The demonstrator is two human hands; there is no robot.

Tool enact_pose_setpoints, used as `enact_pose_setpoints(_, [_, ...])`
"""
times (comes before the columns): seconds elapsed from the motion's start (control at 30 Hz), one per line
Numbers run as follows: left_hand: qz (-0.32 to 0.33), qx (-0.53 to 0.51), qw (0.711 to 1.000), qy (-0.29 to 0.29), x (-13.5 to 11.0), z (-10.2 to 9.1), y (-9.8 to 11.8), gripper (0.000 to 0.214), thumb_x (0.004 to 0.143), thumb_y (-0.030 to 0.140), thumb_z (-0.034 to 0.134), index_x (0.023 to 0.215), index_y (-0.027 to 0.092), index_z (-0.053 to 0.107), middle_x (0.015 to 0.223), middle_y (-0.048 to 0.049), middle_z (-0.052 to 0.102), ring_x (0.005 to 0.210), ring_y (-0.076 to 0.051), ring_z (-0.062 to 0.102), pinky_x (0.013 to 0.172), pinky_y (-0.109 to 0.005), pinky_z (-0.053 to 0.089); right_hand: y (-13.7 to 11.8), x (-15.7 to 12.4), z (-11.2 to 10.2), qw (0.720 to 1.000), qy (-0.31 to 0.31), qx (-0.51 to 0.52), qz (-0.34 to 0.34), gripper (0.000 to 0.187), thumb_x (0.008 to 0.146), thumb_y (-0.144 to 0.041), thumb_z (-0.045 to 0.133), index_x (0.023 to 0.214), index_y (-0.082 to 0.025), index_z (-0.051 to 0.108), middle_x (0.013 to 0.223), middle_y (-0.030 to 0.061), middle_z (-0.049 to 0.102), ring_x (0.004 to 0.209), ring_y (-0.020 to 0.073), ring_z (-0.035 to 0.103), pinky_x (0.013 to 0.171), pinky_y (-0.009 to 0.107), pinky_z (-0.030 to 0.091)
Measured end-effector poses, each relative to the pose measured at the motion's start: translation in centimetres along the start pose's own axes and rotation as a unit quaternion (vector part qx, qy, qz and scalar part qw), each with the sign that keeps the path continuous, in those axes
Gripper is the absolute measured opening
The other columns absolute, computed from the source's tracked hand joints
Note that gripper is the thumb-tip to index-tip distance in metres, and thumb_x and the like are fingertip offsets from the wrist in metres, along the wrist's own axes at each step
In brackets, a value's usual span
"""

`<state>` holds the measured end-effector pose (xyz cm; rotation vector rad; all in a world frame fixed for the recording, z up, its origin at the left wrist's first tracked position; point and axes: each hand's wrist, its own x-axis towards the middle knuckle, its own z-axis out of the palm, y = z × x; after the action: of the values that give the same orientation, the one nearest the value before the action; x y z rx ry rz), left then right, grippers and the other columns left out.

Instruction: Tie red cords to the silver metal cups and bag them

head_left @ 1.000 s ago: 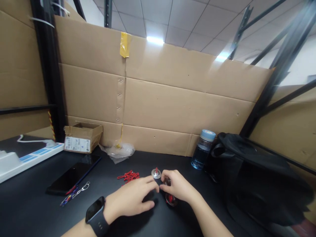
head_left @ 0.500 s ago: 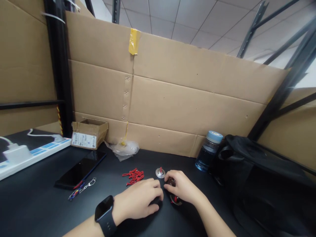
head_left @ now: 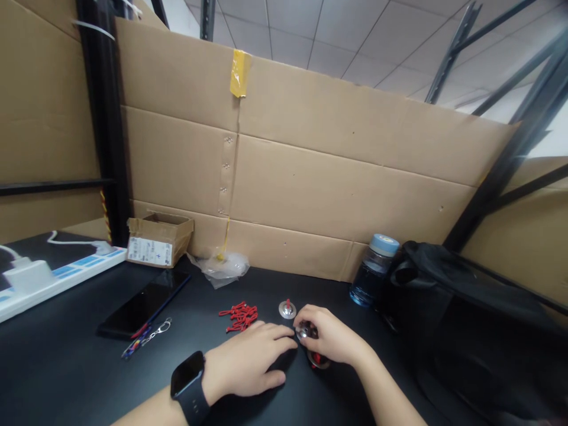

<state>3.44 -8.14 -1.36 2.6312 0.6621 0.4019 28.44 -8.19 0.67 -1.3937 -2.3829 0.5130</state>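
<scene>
Head view: looking forward and down over a black counter (head_left: pixel 110 384) toward a cardboard wall (head_left: pixel 310 183).
Power strip (head_left: pixel 66 284): white, with plugs in place, at the far left.
Phone (head_left: pixel 142 305): lying flat, screen dark, set at a slant.
Keychain (head_left: pixel 134 344): multicoloured, with a metal clasp, lying just beside the phone's near end.
Cardboard box (head_left: pixel 178 244): open-topped, labelled, standing behind the phone.
Watch (head_left: pixel 188 374): dark, strapped round the left wrist.
Plastic bag (head_left: pixel 226 267): clear, crumpled, near the wall's foot.
Red cords (head_left: pixel 242 316): lying in a loose heap on the counter.
Left hand (head_left: pixel 251 362): palm down, fingers slightly spread, thumb apart, just short of the red cords.
Tipped disc (head_left: pixel 287 310): silvery, red tip upward, on the counter just beyond both hands.
Held disc (head_left: pixel 303 332): silvery, partly hidden by fingers.
Lower disc (head_left: pixel 318 360): showing red, partly covered, beneath the right hand (head_left: pixel 328 336).
Right hand: pinching the held disc between thumb and fingers.
Bottle (head_left: pixel 373 275): blue-lidded, upright.
Black bag (head_left: pixel 470 325): slumped at the right.
</scene>
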Motion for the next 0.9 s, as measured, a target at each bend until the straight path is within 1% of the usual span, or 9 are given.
enact_pose_setpoints(0.07, [0.03,-0.021,0.999,0.008,0.1,-0.1,0.6,0.055,0.088,0.036,0.07,0.141,0.033,0.058,0.153,-0.0051,0.053,0.138,-0.031,0.051,0.117,-0.048,0.037,-0.1,0.0,0.1,1.0,-0.004,0.0,-0.002,0.03,0.075,-0.009,0.069,0.101,-0.023,0.073,0.103,0.0032,0.069,0.097,0.0199,0.064,0.087,0.028,0.047])
enact_pose_setpoints(0.17, [0.074,-0.065,0.995,0.003,0.6,0.4,1.6,0.056,0.092,0.048,0.066,0.146,0.041,0.052,0.162,-0.0001,0.041,0.145,-0.031,0.043,0.12,-0.048,0.035,0.0,0.0,0.2,1.0,-0.011,-0.023,0.008,0.035,0.071,-0.008,0.069,0.101,-0.024,0.073,0.105,0.0037,0.07,0.1,0.0223,0.063,0.09,0.032,0.044])
enact_pose_setpoints(0.27, [0.086,-0.053,0.995,-0.003,1.1,1.4,2.0,0.061,0.093,0.054,0.062,0.151,0.042,0.046,0.168,-0.0023,0.03,0.15,-0.034,0.035,0.122,-0.054,0.029,0.3,-0.1,0.1,0.999,-0.005,-0.048,0.024,0.034,0.071,-0.009,0.067,0.1,-0.027,0.074,0.11,0.0023,0.071,0.107,0.0243,0.062,0.095,0.036,0.04])
enact_pose_setpoints(0.37, [0.062,-0.028,0.998,-0.005,1.2,1.9,1.3,0.062,0.093,0.051,0.063,0.152,0.043,0.044,0.167,-0.0037,0.032,0.152,-0.036,0.03,0.122,-0.064,0.023,0.4,-0.1,-0.1,0.999,0.0,-0.039,0.034,0.034,0.073,-0.011,0.066,0.101,-0.029,0.075,0.113,0.0012,0.071,0.109,0.0238,0.062,0.096,0.036,0.04])
enact_pose_setpoints(0.5, [0.004,-0.009,0.999,-0.032,0.6,1.7,0.1,0.063,0.092,0.048,0.066,0.151,0.045,0.044,0.166,-0.0036,0.035,0.152,-0.043,0.027,0.117,-0.074,0.023,0.1,0.0,-0.2,0.996,0.005,-0.056,0.065,0.029,0.076,-0.017,0.07,0.1,-0.031,0.075,0.113,0.0,0.071,0.111,0.0246,0.062,0.103,0.043,0.035])
enact_pose_setpoints(0.6, [-0.016,-0.008,0.999,-0.05,0.4,1.4,0.0,0.063,0.093,0.048,0.064,0.152,0.045,0.043,0.166,-0.0037,0.034,0.152,-0.044,0.028,0.115,-0.076,0.024,0.2,0.0,0.0,0.993,0.003,-0.069,0.097,0.029,0.077,-0.021,0.071,0.105,-0.031,0.073,0.118,0.0019,0.068,0.115,0.0267,0.06,0.101,0.044,0.037])
enact_pose_setpoints(0.73, [-0.025,-0.006,0.999,-0.045,0.4,1.4,0.5,0.065,0.091,0.046,0.066,0.152,0.042,0.043,0.165,-0.005,0.036,0.151,-0.044,0.029,0.116,-0.074,0.027,1.0,0.0,0.4,0.988,0.019,-0.089,0.127,0.04,0.079,-0.031,0.072,0.119,-0.027,0.069,0.135,0.0094,0.059,0.126,0.0316,0.053,0.101,0.049,0.038])
enact_pose_setpoints(0.8, [-0.022,-0.002,0.999,-0.041,0.5,1.5,0.5,0.067,0.092,0.047,0.066,0.154,0.041,0.041,0.166,-0.006,0.034,0.152,-0.044,0.029,0.116,-0.073,0.028,1.3,0.0,0.5,0.987,0.015,-0.098,0.127,0.035,0.082,-0.032,0.069,0.116,-0.028,0.07,0.135,0.0093,0.059,0.125,0.0314,0.053,0.101,0.049,0.038])
enact_pose_setpoints(0.9, [-0.006,0.009,0.999,-0.031,0.6,1.7,0.5,0.069,0.092,0.048,0.065,0.156,0.043,0.037,0.167,-0.0061,0.032,0.151,-0.043,0.03,0.115,-0.071,0.03,1.3,0.0,0.5,0.989,0.015,-0.103,0.108,0.033,0.082,-0.023,0.065,0.114,-0.03,0.07,0.129,0.0063,0.063,0.119,0.0283,0.056,0.098,0.046,0.04])
